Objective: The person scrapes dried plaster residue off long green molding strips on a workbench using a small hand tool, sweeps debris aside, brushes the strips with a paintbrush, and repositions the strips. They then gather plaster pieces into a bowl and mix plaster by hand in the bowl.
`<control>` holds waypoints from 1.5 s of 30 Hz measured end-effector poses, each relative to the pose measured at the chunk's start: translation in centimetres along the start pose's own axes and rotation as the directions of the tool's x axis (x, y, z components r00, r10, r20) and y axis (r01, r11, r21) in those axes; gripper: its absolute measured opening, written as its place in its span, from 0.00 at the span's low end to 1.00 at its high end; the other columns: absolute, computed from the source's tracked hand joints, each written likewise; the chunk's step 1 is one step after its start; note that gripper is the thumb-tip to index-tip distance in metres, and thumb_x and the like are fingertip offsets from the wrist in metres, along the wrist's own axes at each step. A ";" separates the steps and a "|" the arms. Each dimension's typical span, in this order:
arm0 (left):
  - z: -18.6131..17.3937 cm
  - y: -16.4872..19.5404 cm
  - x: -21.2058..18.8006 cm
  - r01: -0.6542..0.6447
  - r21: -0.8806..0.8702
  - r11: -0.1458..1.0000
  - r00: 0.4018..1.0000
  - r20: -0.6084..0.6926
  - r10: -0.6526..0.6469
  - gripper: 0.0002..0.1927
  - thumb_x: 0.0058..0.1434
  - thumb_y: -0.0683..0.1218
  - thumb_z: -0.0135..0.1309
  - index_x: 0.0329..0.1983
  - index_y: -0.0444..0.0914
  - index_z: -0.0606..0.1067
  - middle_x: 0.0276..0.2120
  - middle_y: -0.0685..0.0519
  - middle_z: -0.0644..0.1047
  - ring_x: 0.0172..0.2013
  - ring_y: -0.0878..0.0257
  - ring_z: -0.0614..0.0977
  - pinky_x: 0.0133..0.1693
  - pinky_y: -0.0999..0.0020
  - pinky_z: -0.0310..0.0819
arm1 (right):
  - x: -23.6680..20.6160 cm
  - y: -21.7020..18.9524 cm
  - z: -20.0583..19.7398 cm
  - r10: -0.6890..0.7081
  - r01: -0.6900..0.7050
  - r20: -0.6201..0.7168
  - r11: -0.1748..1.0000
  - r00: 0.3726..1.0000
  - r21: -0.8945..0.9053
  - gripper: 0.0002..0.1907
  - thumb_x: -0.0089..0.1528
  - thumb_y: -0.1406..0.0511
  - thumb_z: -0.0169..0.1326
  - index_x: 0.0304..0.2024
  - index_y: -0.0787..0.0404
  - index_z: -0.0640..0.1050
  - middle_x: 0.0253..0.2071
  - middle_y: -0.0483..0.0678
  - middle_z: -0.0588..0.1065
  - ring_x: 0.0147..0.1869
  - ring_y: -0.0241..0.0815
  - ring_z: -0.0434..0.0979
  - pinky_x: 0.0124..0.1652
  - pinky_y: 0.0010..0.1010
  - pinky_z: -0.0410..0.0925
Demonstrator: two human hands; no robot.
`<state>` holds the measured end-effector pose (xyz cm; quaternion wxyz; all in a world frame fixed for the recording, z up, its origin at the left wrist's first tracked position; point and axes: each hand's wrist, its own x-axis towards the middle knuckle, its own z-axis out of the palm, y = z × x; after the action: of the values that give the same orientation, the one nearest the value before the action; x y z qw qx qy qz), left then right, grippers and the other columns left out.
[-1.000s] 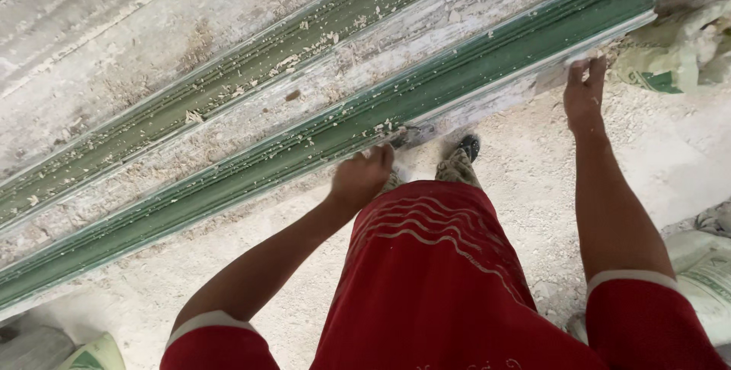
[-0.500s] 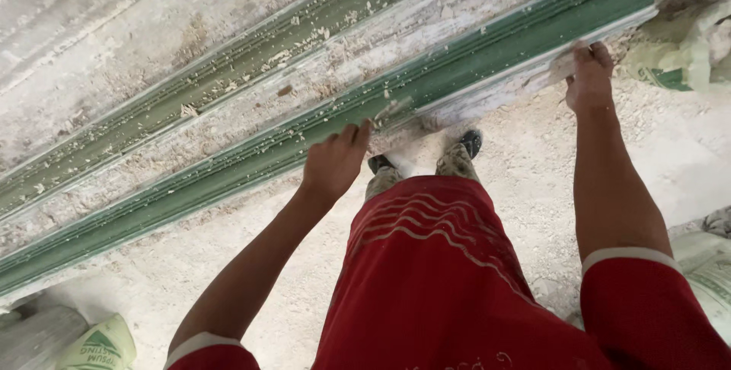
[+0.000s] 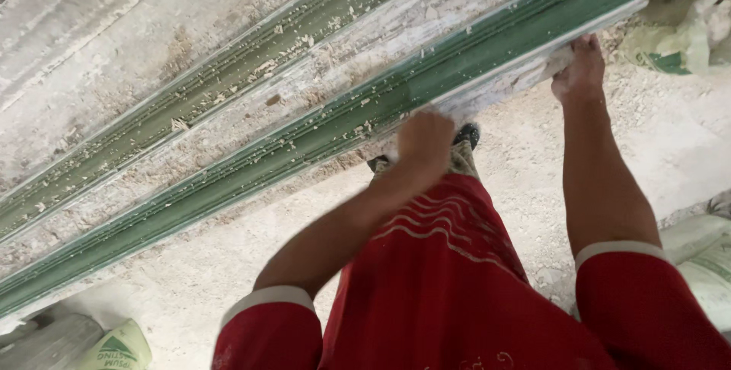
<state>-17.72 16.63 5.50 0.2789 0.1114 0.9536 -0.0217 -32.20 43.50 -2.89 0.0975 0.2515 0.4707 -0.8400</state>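
A long green grooved mould [image 3: 320, 130] runs diagonally from lower left to upper right, flecked with white plaster crumbs. My left hand [image 3: 425, 140] is blurred at its near edge, about midway along; whether it grips is unclear. My right hand [image 3: 580, 71] is closed on the white underside of the mould close to its right end. A second green mould [image 3: 228, 73] lies parallel behind it on a plaster-caked bench [image 3: 114, 43]. My red shirt and shoes are below the near mould.
Pale sacks with green print lie at the upper right [image 3: 678, 35], lower left [image 3: 114, 347] and right edge [image 3: 704, 259]. The floor [image 3: 190, 279] is covered in white plaster dust and crumbs.
My left hand has slid rightward along the near edge of the mould. My right hand has stayed at the right end, and the view has shifted slightly.
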 end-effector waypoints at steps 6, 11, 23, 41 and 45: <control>-2.0 -8.1 -5.4 -0.176 -0.206 0.963 0.908 -0.412 0.078 0.19 0.62 0.39 0.54 0.58 0.36 0.74 0.39 0.42 0.81 0.29 0.49 0.85 0.26 0.54 0.79 | 0.3 -0.5 -0.5 0.091 -0.091 -0.005 0.996 0.996 0.025 0.18 0.76 0.59 0.38 0.68 0.45 0.65 0.70 0.39 0.70 0.72 0.41 0.69 0.65 0.51 0.62; -0.2 -10.9 -6.5 -0.220 -0.422 0.879 0.915 -0.401 0.036 0.19 0.66 0.45 0.52 0.61 0.41 0.73 0.46 0.44 0.82 0.33 0.45 0.85 0.32 0.50 0.80 | 0.2 -0.4 -0.2 0.050 -0.075 0.116 0.971 0.992 0.226 0.22 0.76 0.56 0.34 0.69 0.51 0.67 0.71 0.46 0.69 0.74 0.49 0.69 0.69 0.55 0.65; -1.9 -9.8 1.4 -0.224 -0.359 0.906 0.965 -0.214 0.153 0.12 0.72 0.50 0.47 0.48 0.44 0.80 0.31 0.44 0.82 0.31 0.50 0.84 0.35 0.49 0.80 | 0.3 0.0 -0.1 0.021 -0.016 -0.029 0.991 0.999 0.136 0.19 0.78 0.57 0.34 0.65 0.55 0.69 0.57 0.49 0.73 0.55 0.47 0.76 0.50 0.43 0.72; 2.0 -6.3 4.0 -0.308 -0.264 0.914 0.929 -0.288 0.230 0.17 0.73 0.47 0.48 0.65 0.49 0.71 0.32 0.46 0.81 0.28 0.49 0.83 0.26 0.52 0.77 | 4.5 1.0 0.8 -0.493 0.527 -0.272 0.847 0.827 0.068 0.30 0.71 0.49 0.42 0.58 0.70 0.71 0.55 0.58 0.74 0.54 0.51 0.75 0.55 0.46 0.71; 0.4 -6.9 2.4 -0.396 -0.252 0.883 0.879 -0.381 0.285 0.19 0.72 0.45 0.49 0.66 0.44 0.71 0.31 0.43 0.81 0.26 0.49 0.83 0.22 0.54 0.76 | 4.1 1.1 0.3 -0.582 0.558 -0.233 0.814 0.779 -0.163 0.30 0.76 0.47 0.43 0.55 0.71 0.72 0.49 0.56 0.74 0.49 0.45 0.70 0.50 0.42 0.71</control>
<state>-21.07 10.38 3.73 0.1275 0.2344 0.9420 0.2037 -35.32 42.93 -5.67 -0.2161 0.2059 0.5686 -0.7666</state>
